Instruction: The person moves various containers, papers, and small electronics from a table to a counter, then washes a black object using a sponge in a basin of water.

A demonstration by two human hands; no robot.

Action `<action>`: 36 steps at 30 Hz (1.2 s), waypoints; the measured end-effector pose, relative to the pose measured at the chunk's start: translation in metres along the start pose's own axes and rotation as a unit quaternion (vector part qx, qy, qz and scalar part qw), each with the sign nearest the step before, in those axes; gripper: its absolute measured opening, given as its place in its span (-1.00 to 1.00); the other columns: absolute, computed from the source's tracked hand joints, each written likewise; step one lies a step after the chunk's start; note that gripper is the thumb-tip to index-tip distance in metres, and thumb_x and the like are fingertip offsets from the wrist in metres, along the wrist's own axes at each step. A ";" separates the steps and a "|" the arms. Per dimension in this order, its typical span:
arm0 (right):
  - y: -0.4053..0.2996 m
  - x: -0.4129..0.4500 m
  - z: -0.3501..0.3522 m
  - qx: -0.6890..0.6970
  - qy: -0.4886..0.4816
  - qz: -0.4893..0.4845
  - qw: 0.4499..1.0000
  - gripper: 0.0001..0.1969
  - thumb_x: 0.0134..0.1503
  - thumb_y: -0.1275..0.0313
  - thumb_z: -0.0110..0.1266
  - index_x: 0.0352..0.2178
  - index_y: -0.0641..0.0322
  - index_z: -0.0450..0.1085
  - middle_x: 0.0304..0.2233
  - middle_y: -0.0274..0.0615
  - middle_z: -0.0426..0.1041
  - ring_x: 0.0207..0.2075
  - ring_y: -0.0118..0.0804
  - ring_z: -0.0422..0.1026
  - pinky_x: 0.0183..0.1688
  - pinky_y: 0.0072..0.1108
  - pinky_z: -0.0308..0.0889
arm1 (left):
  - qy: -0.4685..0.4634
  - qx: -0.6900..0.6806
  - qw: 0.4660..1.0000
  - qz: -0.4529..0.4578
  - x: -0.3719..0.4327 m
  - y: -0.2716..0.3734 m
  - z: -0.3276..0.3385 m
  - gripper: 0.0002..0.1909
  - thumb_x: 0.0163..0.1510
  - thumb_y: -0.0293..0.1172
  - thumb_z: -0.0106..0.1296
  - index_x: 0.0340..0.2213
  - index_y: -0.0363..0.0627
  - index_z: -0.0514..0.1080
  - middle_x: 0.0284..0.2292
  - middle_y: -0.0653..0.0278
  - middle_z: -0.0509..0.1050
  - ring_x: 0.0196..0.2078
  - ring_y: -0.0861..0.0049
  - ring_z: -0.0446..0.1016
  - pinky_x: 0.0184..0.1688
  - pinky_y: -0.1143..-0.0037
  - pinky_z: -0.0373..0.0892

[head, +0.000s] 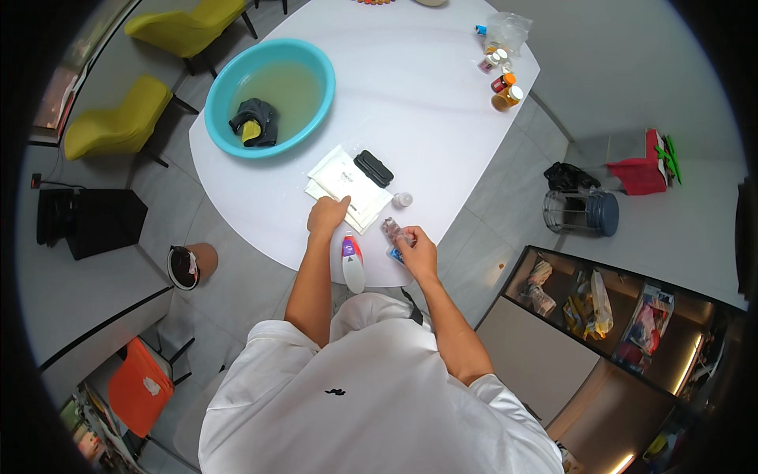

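On a white table, my left hand rests at the lower left edge of white flat packets that bear print; whether it grips them I cannot tell. My right hand holds a small clear plastic pack with dark contents, over a blue item near the table's edge. Between my forearms lies a white bottle with a purple and red label. A black case lies against the packets' upper right side, and a small white-capped bottle stands to their right.
A turquoise basin of cloudy water with dark cloth in it stands at the table's left. Pill bottles and a clear plastic bag are at the far right. Yellow chairs and a bin stand on the left.
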State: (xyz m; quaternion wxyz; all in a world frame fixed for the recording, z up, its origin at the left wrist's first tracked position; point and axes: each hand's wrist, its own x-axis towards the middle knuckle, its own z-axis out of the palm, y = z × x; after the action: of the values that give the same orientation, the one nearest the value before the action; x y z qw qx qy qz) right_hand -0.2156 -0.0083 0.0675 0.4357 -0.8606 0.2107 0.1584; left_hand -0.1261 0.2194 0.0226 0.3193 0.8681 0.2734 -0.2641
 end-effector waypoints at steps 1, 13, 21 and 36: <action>0.000 -0.001 -0.001 0.001 0.002 0.001 1.000 -0.72 0.06 0.28 0.21 -0.23 0.19 0.48 -0.40 -0.19 0.57 -0.47 -0.32 0.48 -0.34 -0.48 0.37 | -0.001 0.001 1.000 0.002 -0.002 0.002 0.000 -0.50 -0.02 0.10 0.10 -0.44 -0.19 0.57 -0.33 -0.03 0.59 -0.26 0.09 0.56 -0.22 0.24 0.43; -0.001 -0.011 0.005 0.056 0.001 -0.017 0.998 -0.64 0.05 0.32 0.19 -0.11 0.17 0.43 -0.33 -0.20 0.57 -0.43 -0.30 0.51 -0.27 -0.48 0.39 | 0.060 -0.158 0.976 0.136 -0.005 0.011 -0.020 -0.65 -0.04 -0.11 0.17 -0.57 -0.20 0.45 -0.61 0.07 0.49 -0.50 0.19 0.48 -0.37 0.30 0.35; -0.005 -0.021 0.010 -0.013 0.015 -0.048 0.999 -0.58 0.03 0.39 0.18 -0.04 0.19 0.40 -0.18 -0.12 0.52 -0.35 -0.25 0.51 -0.15 -0.41 0.40 | 0.211 -0.220 0.920 0.247 -0.074 0.058 -0.099 -0.72 -0.01 -0.32 0.22 -0.53 -0.31 0.41 -0.54 0.14 0.42 -0.53 0.36 0.41 -0.40 0.41 0.33; -0.053 -0.058 -0.088 0.605 -0.076 -0.115 0.784 -0.49 0.36 0.19 -0.24 0.07 0.51 0.25 -0.02 0.03 0.47 0.03 -0.22 0.44 0.10 -0.47 0.30 | 0.100 -0.336 0.776 0.525 -0.247 0.092 -0.093 -0.81 0.00 -0.55 0.13 -0.54 -0.26 0.28 -0.53 0.23 0.26 -0.46 0.44 0.24 -0.36 0.47 0.21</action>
State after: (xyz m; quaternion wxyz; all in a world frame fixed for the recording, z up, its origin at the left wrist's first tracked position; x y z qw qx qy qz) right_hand -0.2309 -0.0389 0.1803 0.8964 -0.4238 0.1294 0.0121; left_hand -0.2160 0.1493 0.2784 0.6505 0.7360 -0.1229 0.1418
